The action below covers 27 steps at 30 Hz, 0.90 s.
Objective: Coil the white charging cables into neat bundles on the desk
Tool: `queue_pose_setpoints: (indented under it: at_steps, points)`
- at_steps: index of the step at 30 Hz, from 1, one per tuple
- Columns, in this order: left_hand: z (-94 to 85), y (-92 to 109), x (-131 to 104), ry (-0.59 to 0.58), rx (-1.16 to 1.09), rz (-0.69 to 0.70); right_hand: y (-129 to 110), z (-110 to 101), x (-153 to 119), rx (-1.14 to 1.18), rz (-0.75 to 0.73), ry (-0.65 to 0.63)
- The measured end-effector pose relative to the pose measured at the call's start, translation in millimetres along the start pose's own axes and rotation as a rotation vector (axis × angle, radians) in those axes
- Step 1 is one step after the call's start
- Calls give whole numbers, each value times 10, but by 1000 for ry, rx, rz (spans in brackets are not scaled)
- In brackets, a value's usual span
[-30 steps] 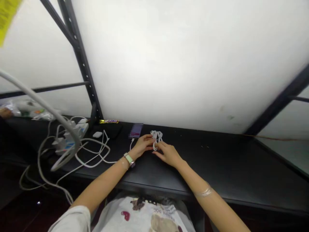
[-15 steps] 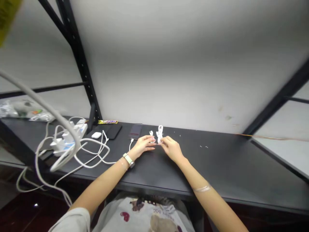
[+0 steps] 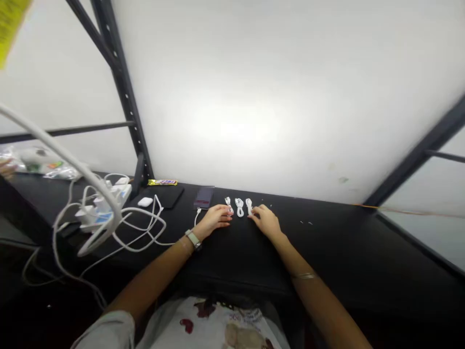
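Observation:
Three small bundles of white cable lie side by side on the black table (image 3: 232,261). My left hand (image 3: 215,219) has its fingertips on the left bundle (image 3: 228,201). The middle bundle (image 3: 239,207) lies between my hands, touched by neither. At the right bundle (image 3: 249,205), the thumb and forefinger of my right hand (image 3: 266,220) close on its lower end. A phone (image 3: 204,198) with a white cable plugged in lies just left of my left hand.
On the left are a white power strip (image 3: 103,208) with looping cables, a white case (image 3: 145,202), a black tablet-like slab (image 3: 170,196) and a yellow wrapper (image 3: 162,182). A thick white cable (image 3: 61,150) hangs in the left foreground. Black shelf posts (image 3: 125,92) stand behind.
My right hand has moved a little to the right. Three separate bundles now show, where two were visible between my hands before. My left hand has hardly moved.

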<state>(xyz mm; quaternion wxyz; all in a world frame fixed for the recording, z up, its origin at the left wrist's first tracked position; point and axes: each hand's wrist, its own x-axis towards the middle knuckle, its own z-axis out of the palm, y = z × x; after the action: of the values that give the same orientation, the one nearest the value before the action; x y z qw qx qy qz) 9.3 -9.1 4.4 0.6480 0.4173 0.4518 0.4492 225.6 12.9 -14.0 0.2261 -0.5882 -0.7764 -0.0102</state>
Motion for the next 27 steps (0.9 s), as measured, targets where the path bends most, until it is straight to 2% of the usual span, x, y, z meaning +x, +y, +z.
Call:
queue_pose_setpoints:
  at_steps: [6, 10, 13, 21, 27]
  points:
    - [0, 4, -3, 5, 6, -6, -122, -62, -43, -18, -10, 15]
    - [-5, -16, 14, -7, 13, -20, -297, -23, -78, -25, -110, -67]
    - [-11, -34, 23, -29, 31, -45, -371, 23, -89, -30, -126, -116]
    - [6, -57, 5, -104, 91, -124, -356, 15, -101, 15, -98, -187]
    - [3, -62, -3, -137, 135, -135, -377, 20, -143, 48, -91, -183]
